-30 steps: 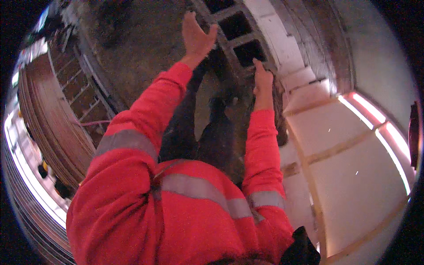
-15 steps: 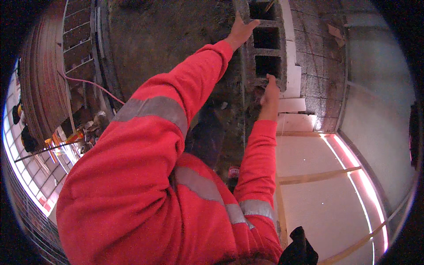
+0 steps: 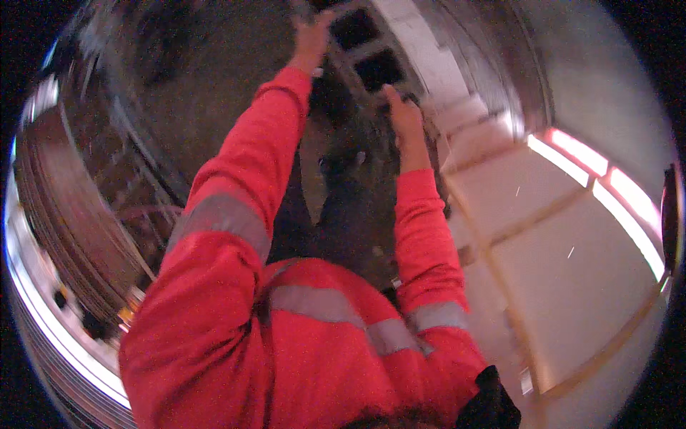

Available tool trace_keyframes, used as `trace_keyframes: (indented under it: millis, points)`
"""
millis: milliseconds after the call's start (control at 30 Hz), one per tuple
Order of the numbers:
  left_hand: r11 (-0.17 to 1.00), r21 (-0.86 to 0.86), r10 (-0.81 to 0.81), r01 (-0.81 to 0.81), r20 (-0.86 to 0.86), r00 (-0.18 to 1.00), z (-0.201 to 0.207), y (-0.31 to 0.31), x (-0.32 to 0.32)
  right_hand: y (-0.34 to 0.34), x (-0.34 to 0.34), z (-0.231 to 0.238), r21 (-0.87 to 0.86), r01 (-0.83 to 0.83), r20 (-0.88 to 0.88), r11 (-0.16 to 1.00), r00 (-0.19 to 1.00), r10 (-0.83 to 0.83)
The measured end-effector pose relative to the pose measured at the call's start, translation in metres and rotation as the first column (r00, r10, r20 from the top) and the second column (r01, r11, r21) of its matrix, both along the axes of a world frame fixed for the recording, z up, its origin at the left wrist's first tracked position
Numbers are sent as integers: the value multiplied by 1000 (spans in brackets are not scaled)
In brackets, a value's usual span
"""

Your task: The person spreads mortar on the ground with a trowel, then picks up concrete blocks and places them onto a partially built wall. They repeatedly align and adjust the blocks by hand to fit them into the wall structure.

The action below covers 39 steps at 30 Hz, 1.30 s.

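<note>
A grey hollow concrete block (image 3: pixel 368 50) lies at the top of the view, its square openings facing up. My left hand (image 3: pixel 312 39) is at its left side, with the thumb against the upper edge and the fingers blurred along the side. At the block's near end my right hand (image 3: pixel 406 118) grips it, thumb on top and the other fingers mostly hidden. Both arms, in red sleeves with grey bands, reach forward. The block's far end is cut off by the picture's edge.
Pale slabs (image 3: pixel 436 68) run along the block's right side. Large whitish panels with wooden strips (image 3: pixel 572 286) stand at the right. A stack of thin brownish sheets (image 3: pixel 68 207) is at the left. Dark ground (image 3: pixel 207 93) spreads left of the block.
The view has turned and blurred. Block and hands now appear farther left and higher, with the block slanted. Both hands stay at the block.
</note>
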<state>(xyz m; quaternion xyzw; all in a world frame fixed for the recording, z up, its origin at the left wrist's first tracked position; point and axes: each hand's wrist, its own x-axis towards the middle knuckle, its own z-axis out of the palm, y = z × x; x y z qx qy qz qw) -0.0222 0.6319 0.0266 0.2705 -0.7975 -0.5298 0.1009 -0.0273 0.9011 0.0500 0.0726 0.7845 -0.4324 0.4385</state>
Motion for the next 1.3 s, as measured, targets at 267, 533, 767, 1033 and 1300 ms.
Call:
trace_keyframes:
  millis: [267,533,767,1033,1300]
  points:
    - [579,800,55,-160,157,986,65,114,47,139,197,19,275,270,-259,923,945,-199]
    - [783,613,-85,-107,276,957,62,167,126,307,438,-73,566,-369,154,738,926,345]
    - [772,-195,-297,605,731,614,121,-4,243,327,486,-97,386,41,63,922,996,-71]
    - [788,-220,-3,575,933,361,149,-209,411,247,545,-40,213,-389,-295,897,849,438]
    - [714,-240,-374,658,663,648,126,-217,383,260,581,-7,643,-474,-105,602,724,682]
